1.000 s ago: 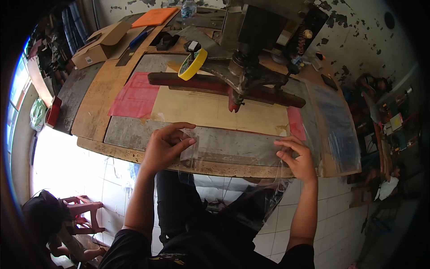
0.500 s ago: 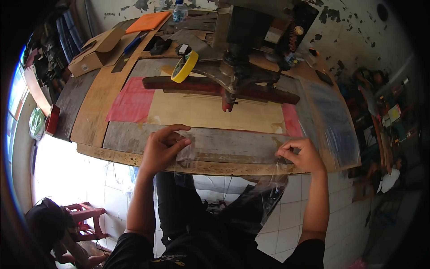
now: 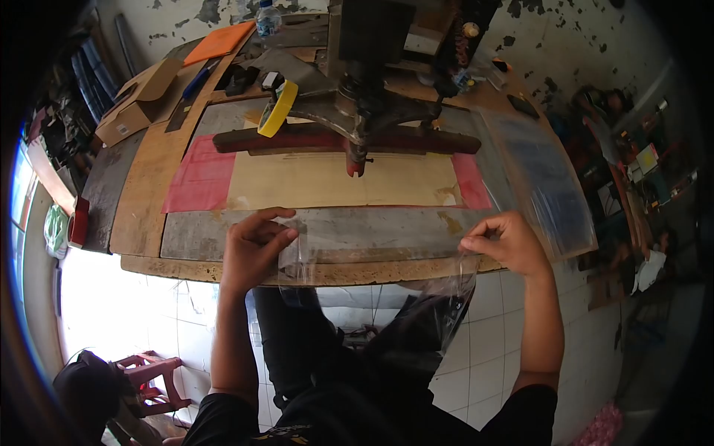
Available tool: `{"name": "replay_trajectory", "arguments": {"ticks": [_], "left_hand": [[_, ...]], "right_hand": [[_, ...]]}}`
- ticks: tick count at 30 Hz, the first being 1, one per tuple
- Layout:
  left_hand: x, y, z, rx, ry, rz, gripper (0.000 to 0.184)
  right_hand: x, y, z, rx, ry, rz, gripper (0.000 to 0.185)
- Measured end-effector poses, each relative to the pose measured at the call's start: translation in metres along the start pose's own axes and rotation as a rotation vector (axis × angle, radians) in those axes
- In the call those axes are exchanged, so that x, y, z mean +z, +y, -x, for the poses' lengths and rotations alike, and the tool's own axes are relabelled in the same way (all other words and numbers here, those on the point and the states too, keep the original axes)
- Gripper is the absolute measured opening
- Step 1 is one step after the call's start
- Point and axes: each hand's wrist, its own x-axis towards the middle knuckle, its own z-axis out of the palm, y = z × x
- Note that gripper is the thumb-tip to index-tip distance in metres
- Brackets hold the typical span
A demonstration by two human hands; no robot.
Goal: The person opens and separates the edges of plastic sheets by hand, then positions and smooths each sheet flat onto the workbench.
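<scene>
A clear plastic sheet [image 3: 439,297] hangs between my two hands, over the table's front edge and above my lap. My left hand [image 3: 256,249] pinches its left part between thumb and fingers, with the index finger stretched out. At the sheet's right corner, my right hand [image 3: 506,241] is closed in a pinch. Beyond the hands lies a cream panel [image 3: 320,182] with red ends on a grey board [image 3: 201,234]. Over the panel stands a dark press-like machine with a red-brown bar [image 3: 297,140], and a yellow tape roll [image 3: 278,108] hangs on it.
At the back left are a cardboard box [image 3: 141,100], an orange folder [image 3: 219,42] and a water bottle [image 3: 268,20]. Plastic sheets [image 3: 547,182] lie on the right. A person [image 3: 89,386] is near a red stool [image 3: 152,375] at lower left; others are far right.
The view has shifted, so the table and machine appear further left. My hands have moved slightly apart, the right one outward, with the plastic still between them.
</scene>
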Motion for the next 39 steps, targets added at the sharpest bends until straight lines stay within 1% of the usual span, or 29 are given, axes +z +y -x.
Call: {"name": "replay_trajectory", "arguments": {"ticks": [3,6,8,15,17,21,23,30,33,35,39], "left_hand": [[0.000,0.000,0.000,-0.007,0.003,0.035,0.033],[-0.001,0.001,0.000,-0.002,-0.009,0.026,0.034],[-0.001,0.003,0.000,-0.014,-0.012,0.010,0.034],[0.000,0.001,-0.001,-0.032,0.006,0.035,0.032],[0.001,0.001,-0.001,-0.028,0.015,0.038,0.032],[0.001,0.005,0.000,-0.046,0.008,0.033,0.031],[0.000,0.003,0.000,-0.035,0.013,0.031,0.032],[0.000,0.003,0.000,-0.031,0.015,0.015,0.032],[-0.001,0.002,0.000,-0.027,0.004,0.029,0.035],[-0.001,0.002,0.000,-0.023,0.012,0.022,0.035],[-0.001,0.003,0.000,-0.023,0.010,0.015,0.035]], "right_hand": [[0.001,0.000,0.002,-0.035,0.040,0.029,0.015],[0.002,0.005,0.002,-0.034,0.076,-0.058,0.016],[0.005,0.005,0.002,0.017,0.123,-0.005,0.017],[0.013,0.006,0.000,0.017,0.174,0.045,0.018],[0.014,0.006,0.001,-0.041,0.203,0.081,0.018],[0.015,0.002,0.006,-0.058,0.208,0.111,0.017],[0.017,0.002,0.009,-0.126,0.242,0.099,0.016],[0.018,0.000,0.012,-0.160,0.266,0.114,0.013],[0.020,-0.003,0.013,-0.161,0.266,0.129,0.014],[0.022,-0.005,0.013,-0.161,0.302,0.021,0.018],[0.020,-0.002,0.013,-0.187,0.296,0.047,0.023]]}}
